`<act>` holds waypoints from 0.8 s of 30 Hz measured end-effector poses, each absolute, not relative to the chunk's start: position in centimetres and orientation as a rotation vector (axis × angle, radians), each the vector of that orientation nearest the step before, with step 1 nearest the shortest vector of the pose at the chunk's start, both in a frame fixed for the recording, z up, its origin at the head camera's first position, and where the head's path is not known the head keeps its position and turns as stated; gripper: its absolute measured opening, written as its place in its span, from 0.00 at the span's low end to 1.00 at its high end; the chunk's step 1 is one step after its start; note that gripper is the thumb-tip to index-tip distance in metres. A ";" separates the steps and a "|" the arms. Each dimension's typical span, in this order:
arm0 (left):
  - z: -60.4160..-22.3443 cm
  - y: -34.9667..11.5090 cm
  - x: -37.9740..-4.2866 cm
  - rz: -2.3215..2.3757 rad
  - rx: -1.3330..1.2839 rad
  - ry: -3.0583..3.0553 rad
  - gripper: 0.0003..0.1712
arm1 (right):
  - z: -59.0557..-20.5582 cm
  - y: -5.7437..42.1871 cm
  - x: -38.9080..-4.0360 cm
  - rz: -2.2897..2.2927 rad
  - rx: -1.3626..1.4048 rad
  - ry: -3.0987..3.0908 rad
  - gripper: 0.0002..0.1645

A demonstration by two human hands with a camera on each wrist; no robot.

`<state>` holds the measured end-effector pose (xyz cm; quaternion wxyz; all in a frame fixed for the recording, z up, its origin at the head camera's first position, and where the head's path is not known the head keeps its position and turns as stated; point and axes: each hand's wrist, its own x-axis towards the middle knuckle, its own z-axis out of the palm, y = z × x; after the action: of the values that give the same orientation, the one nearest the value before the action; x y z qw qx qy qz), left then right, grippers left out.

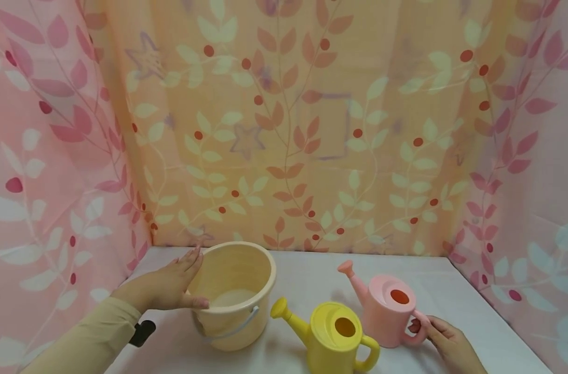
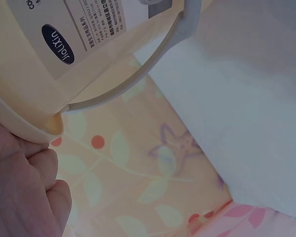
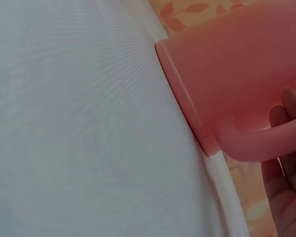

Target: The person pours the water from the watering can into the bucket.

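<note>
A cream bucket (image 1: pixel 246 322) with a pale bail handle (image 1: pixel 234 328) stands upright on the table. My left hand (image 1: pixel 172 283) rests on its left rim, fingers extended and thumb along the near edge. The left wrist view shows the bucket's printed label (image 2: pixel 59 43) and my left hand (image 2: pixel 24 190) against the rim. To the right stands a pink watering can (image 1: pixel 388 319), whose handle my right hand (image 1: pixel 452 343) grips. In the right wrist view, fingers (image 3: pixel 288 106) pass through the handle loop (image 3: pixel 256 145), and the can's base touches the cloth.
A yellow watering can (image 1: pixel 333 343) stands between the bucket and the pink can, nearer the front, its spout towards the bucket. White cloth (image 1: pixel 302 275) covers the table. Leaf-patterned curtains (image 1: pixel 284 130) enclose the back and both sides.
</note>
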<state>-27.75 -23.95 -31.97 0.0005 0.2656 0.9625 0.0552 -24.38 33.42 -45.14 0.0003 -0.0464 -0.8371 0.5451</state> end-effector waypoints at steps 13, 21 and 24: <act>-32.0 -24.0 -27.7 0.184 0.802 3.009 0.67 | -45.4 34.7 -24.7 2.228 0.295 -2.453 0.23; -31.9 -24.0 -27.8 0.173 0.792 3.006 0.68 | -45.8 34.4 -24.4 2.247 0.409 -2.350 0.21; -31.8 -23.9 -27.7 0.174 0.785 3.002 0.69 | -45.9 34.1 -24.3 2.215 0.488 -2.302 0.22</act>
<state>-27.73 -23.88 -31.77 0.0171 0.2526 0.9658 0.0560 -24.29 34.12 -45.90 -0.0449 0.1508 -0.7115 0.6848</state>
